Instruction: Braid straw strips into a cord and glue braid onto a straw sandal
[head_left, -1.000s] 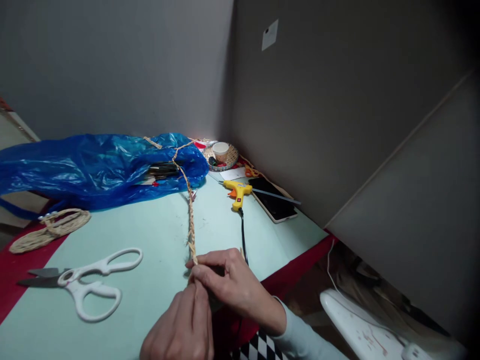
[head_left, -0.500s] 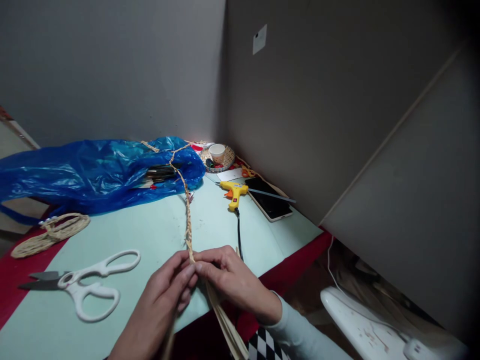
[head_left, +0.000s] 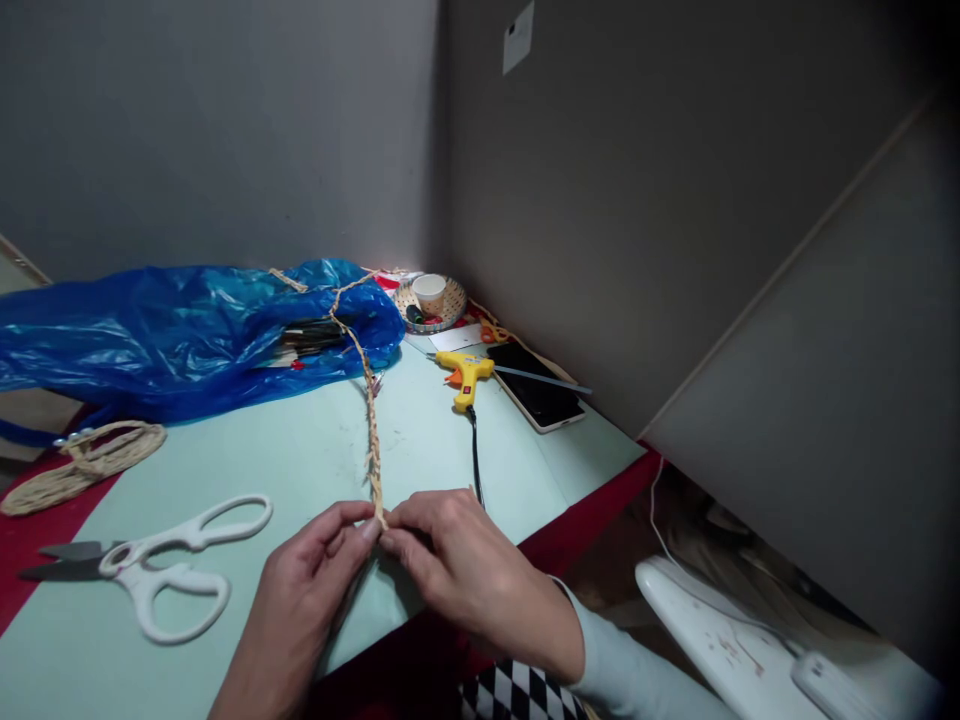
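Note:
A narrow straw-coloured braid (head_left: 372, 430) runs from the blue plastic bag toward me down the middle of the table. At its near end, my left hand (head_left: 315, 570) pinches it between thumb and forefinger. My right hand (head_left: 457, 570) pinches the same end from the other side, fingertips almost touching the left ones. The loose strands below the braid are mostly hidden behind my hands. White-handled scissors (head_left: 161, 565) lie with blades slightly apart, left of my left hand. Beyond my right hand rests a yellow glue gun (head_left: 466, 372) with a clear glue stick in its back.
The blue plastic bag (head_left: 187, 340) spreads across the back left. A woven straw sole (head_left: 90, 462) lies at the left edge. Back right are a phone (head_left: 536, 388) and a round woven tray (head_left: 454, 306) with a white cup (head_left: 429, 292). A grey wall bounds the right.
My hands have spread slightly apart, still pinching the braid's end. The loose strands that hung below my right hand are now mostly out of sight. The view has shifted a little.

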